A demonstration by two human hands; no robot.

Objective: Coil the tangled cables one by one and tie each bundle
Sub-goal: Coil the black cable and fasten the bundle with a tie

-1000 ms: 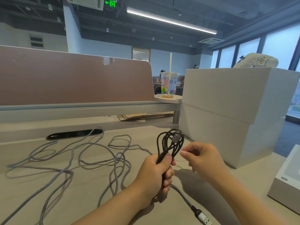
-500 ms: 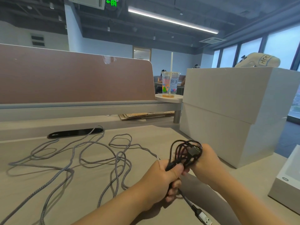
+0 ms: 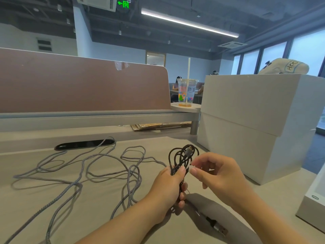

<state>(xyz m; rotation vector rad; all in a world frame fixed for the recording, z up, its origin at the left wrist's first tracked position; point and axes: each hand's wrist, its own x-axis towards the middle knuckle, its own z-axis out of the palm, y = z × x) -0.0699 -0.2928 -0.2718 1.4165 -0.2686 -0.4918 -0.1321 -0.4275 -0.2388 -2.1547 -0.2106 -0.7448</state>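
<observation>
- The left hand (image 3: 168, 187) is clenched around the black cable (image 3: 182, 156), gripping the gathered loops at their middle, with the thumb pressed over the strands.
- The loops of that cable stand up above the fist, and 1 grey plug (image 3: 189, 150) sits near the top of the bundle.
- The other end of the black cable hangs below the fist and trails across the desk (image 3: 88, 217) toward the near right, ending in a metal USB plug (image 3: 219, 228) that lies flat on the surface.
- The right hand (image 3: 218, 176) is just beside the bundle; its thumb and forefinger pinch a small pale tie (image 3: 190, 166) right next to the left thumb. Whether the tie already goes around the cable cannot be told.
- The grey cable (image 3: 84, 171) lies loose and tangled on the desk to the left of the hands, in wide overlapping loops, with 1 strand running back to the dark slot (image 3: 82, 144) in the desk.
- 2 white boxes (image 3: 246, 120) are stacked to the right of the hands, well apart from the cables.
</observation>
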